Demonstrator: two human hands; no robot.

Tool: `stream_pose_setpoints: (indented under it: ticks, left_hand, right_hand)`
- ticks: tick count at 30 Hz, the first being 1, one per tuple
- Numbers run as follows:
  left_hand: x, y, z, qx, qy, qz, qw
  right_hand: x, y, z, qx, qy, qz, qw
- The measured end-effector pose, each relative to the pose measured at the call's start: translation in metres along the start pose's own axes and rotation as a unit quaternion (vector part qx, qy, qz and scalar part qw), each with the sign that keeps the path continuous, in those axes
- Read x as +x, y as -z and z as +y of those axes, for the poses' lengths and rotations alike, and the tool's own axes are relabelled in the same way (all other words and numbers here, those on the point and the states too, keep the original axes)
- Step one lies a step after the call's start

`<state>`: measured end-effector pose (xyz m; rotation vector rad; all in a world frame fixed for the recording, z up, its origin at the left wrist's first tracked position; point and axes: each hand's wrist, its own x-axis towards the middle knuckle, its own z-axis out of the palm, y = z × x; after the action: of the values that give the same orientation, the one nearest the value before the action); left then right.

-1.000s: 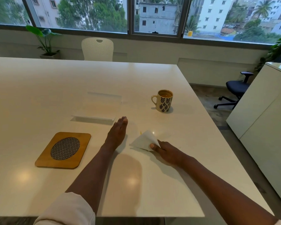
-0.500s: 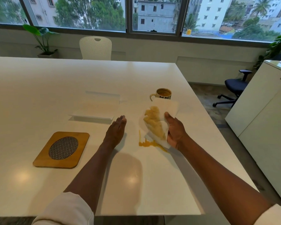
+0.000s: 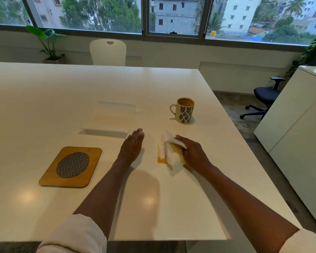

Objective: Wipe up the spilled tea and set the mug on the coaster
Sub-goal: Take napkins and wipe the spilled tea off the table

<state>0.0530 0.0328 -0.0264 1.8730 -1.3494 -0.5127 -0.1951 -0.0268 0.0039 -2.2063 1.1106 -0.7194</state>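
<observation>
The right hand presses a crumpled tissue onto the tea spill, fingers seemingly curled around it; the left hand lies flat, bracing.

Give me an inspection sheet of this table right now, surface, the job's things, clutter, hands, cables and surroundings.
Surface: white table, with an orange-brown tea spill left of the tissue.
Job's things: leaf-patterned mug stands upright on the bare table with tea in it; wooden coaster at the left holds nothing; white tissue is stained and lies on the spill.
Clutter: white tissue box behind the left hand.
Hands: left hand rests flat on the table; right hand grips the tissue.
Cables: nothing seen.
Surroundings: white chair, potted plant, window, black office chair, white cabinet.
</observation>
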Motion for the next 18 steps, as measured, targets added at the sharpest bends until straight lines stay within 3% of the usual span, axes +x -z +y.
stream_pose_setpoints:
  ticks: [5, 11, 18]
  left_hand:
    - [0.0, 0.0, 0.002, 0.01, -0.004, -0.004, 1.0]
    - [0.0, 0.0, 0.003, 0.015, -0.002, -0.007, 1.0]
    - [0.003, -0.001, -0.001, 0.069, -0.014, -0.027, 0.997]
  right_hand:
    - [-0.004, 0.007, 0.006, -0.164, 0.032, -0.13, 0.977]
    - [-0.01, 0.017, -0.015, -0.254, 0.086, -0.18, 0.946]
    - [-0.015, -0.002, -0.026, -0.258, 0.013, -0.186, 0.948]
